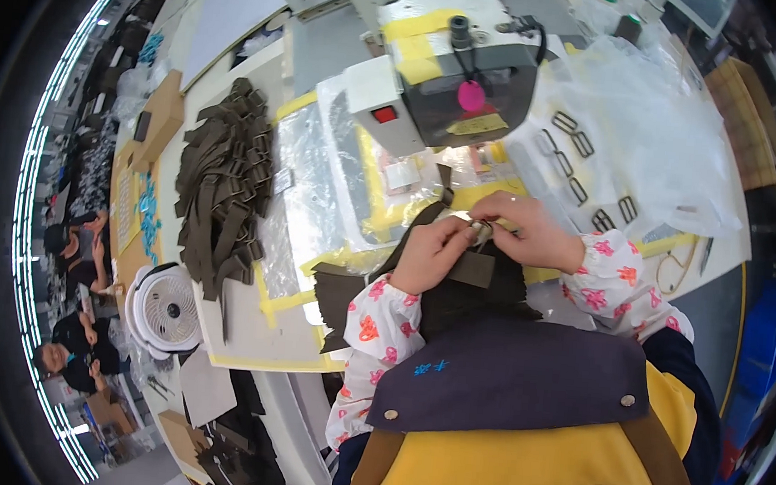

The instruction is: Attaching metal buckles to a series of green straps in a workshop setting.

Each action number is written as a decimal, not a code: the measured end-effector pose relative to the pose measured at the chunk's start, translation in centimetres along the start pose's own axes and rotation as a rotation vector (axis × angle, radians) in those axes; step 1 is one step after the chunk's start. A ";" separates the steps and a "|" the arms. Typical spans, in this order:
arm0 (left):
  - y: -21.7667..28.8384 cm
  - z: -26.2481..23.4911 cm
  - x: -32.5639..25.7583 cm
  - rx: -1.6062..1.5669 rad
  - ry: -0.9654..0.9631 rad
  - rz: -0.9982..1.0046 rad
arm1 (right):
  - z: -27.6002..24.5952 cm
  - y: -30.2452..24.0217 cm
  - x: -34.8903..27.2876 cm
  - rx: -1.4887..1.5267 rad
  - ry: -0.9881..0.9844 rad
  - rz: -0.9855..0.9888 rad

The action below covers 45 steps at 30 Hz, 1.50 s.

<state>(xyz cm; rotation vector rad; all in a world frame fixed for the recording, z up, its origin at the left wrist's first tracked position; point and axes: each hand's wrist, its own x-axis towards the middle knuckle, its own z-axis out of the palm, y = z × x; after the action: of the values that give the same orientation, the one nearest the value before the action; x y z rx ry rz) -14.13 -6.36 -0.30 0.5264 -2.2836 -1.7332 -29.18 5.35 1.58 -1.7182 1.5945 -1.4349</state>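
— Strap (475,268): dark olive webbing, pinched between both hands at the near edge of the surface (244,331), just in front of the sewing machine (438,73).

— And the hands?

— Left hand (428,255) curled around the strap's left side, thumb and fingers pressed on it. Right hand (526,231) closed too, fingertips meeting the left's over a small metal buckle (480,231). Touching at the tips, so equally near; neither one free.

— Long axis?

— Runs near to far: lower end hanging down toward the lap, upper end pointing at the machine's needle area. Buckle at the far end of the held part, between the two thumbs.

— Anything else close by?

— Loose buckles (584,180) lying on clear plastic, right of the hands and a little farther off, nearer the right hand. Heap of finished straps (224,184) well apart on the left. White fan (164,307) at the near left edge.

— Needle itself?

— Hidden under the machine head; cannot tell.
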 end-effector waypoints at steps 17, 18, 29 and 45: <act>-1.1 1.8 0.6 -0.221 0.613 0.028 | -0.8 1.0 0.1 0.742 0.239 0.693; -1.2 2.1 0.6 -0.236 0.658 0.038 | 0.5 -0.3 0.3 0.779 0.210 0.686; -0.3 0.9 -0.4 -0.054 0.401 0.086 | 0.9 -0.4 0.4 0.734 -0.161 0.711; 0.8 -0.5 -1.5 0.195 0.385 0.400 | 4.6 3.1 0.8 0.112 -0.015 0.361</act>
<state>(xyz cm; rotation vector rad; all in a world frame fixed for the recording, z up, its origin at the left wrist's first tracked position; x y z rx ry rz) -12.64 -6.01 0.68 0.3654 -2.1079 -1.1221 -26.94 2.19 -2.46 -1.2948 1.6775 -1.3001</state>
